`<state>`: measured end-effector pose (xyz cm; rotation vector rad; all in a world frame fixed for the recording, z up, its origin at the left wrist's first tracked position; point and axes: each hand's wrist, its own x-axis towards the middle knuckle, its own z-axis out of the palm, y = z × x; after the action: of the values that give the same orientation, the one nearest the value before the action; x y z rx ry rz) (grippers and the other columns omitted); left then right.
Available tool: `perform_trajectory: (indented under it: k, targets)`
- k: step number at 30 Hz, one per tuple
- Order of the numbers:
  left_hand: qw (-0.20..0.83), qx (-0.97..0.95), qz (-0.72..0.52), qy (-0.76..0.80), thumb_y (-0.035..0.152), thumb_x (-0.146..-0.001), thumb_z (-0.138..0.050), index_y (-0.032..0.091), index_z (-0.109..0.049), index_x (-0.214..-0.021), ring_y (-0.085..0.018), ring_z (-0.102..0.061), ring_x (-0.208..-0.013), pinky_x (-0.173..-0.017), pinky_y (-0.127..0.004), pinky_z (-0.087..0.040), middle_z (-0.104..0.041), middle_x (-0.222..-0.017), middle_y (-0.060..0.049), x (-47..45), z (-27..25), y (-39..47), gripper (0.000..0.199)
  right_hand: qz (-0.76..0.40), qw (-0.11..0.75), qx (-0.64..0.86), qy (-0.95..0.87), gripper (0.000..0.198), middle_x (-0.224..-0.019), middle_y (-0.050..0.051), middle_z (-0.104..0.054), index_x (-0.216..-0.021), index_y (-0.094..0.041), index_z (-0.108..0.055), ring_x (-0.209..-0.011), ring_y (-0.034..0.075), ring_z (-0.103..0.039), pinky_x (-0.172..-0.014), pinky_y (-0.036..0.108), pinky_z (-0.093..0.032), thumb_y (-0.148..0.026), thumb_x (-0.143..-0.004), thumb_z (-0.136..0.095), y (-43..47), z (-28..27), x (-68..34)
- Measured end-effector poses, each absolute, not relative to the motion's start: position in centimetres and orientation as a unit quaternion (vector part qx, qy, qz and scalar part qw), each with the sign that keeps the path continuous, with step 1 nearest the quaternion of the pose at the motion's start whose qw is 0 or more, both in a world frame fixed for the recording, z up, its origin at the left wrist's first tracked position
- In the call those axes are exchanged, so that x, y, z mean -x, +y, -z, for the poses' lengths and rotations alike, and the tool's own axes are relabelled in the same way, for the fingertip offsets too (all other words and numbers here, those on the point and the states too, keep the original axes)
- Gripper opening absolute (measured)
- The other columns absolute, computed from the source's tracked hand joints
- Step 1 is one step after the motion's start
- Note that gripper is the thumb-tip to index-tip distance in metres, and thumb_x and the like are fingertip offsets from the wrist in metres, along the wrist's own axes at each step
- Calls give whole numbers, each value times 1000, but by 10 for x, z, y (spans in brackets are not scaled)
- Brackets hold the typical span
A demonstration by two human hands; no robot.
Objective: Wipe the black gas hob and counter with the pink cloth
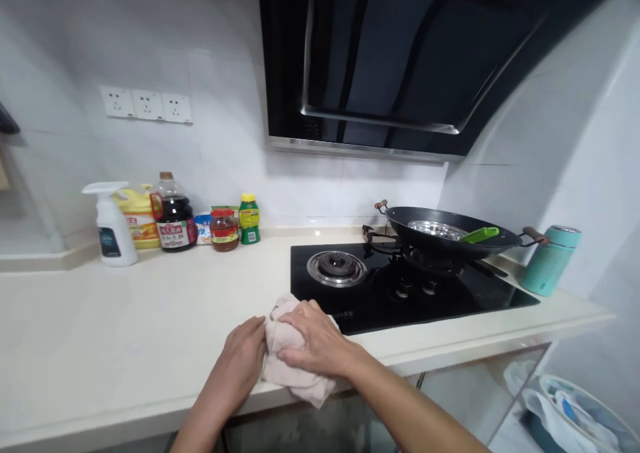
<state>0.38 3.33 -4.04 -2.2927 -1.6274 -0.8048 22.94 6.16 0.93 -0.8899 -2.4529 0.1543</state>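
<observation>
A crumpled pale pink cloth (284, 336) lies at the counter's front edge, by the near left corner of the black gas stove (370, 306). Part of the cloth hangs over the edge. My right hand (320, 338) presses down on it, its fingers curled around the bunched fabric. Against the cloth's left side, my left hand (245, 351) is closed at the border, its fingertips partly hidden by the fabric. Just beyond the hands is the stove's left burner (337, 269).
A black wok (425, 236) with a steel strainer-like dish and a green-handled utensil (481, 235) sits on the right burner. A teal flask (553, 259) stands beside it. Along the wall are a spray bottle (114, 229), a soy sauce jug (174, 216) and several condiments. A range hood (380, 59) hangs above.
</observation>
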Motion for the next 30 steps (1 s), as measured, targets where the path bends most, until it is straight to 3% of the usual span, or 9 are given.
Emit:
perform_trajectory:
  k: [4, 6, 10, 19, 26, 30]
  targets:
    - [124, 771, 251, -572, 24, -98, -38, 18, -74, -121, -30, -63, -128, -108, -48, -52, -69, -134, -13, -4, 40, 34, 43, -48, 280, 450, -847, 54, -137, 12, -52, -133, -23, -60, -122, 28, -46, -102, 40, -38, -47, -87, -69, 94, -11, -284]
    - [118, 771, 251, -574, 29, -99, -39, 17, -74, -121, -30, -63, -128, -109, -49, -51, -69, -134, -14, -5, 38, 33, 43, -39, 277, 508, -814, 49, -132, 15, -57, -131, -17, -61, -118, 30, -48, -102, 44, -37, -46, -90, -63, 111, -12, -318]
    - [112, 764, 255, -582, 33, -99, -41, 19, -75, -120, -29, -63, -128, -111, -49, -49, -70, -134, -12, -7, 36, 33, 42, -8, 269, 566, -779, 51, -113, 13, -65, -135, -16, -59, -107, 29, -53, -99, 43, -37, -45, -93, -58, 116, -6, -379]
    - [100, 766, 259, -580, 35, -100, -38, 18, -74, -121, -30, -61, -129, -113, -50, -47, -69, -135, -12, -6, 41, 36, 45, 30, 298, 603, -740, 47, -116, 12, -66, -127, -19, -63, -106, 32, -56, -94, 44, -39, -46, -89, -58, 64, 14, -476]
    - [105, 765, 261, -580, 35, -100, -38, 18, -74, -119, -30, -62, -128, -111, -52, -48, -70, -132, -13, -8, 38, 36, 45, -8, 284, 536, -795, 51, -131, 12, -63, -129, -22, -63, -112, 33, -54, -98, 48, -39, -43, -82, -67, 74, 1, -404]
    - [106, 767, 282, -567, 34, -99, -38, 18, -74, -117, -29, -66, -123, -109, -50, -51, -73, -127, -12, -6, 36, 36, 43, -52, 273, 408, -870, 53, -135, 6, -62, -129, -26, -63, -123, 28, -52, -108, 42, -35, -45, -80, -73, 77, -12, -313]
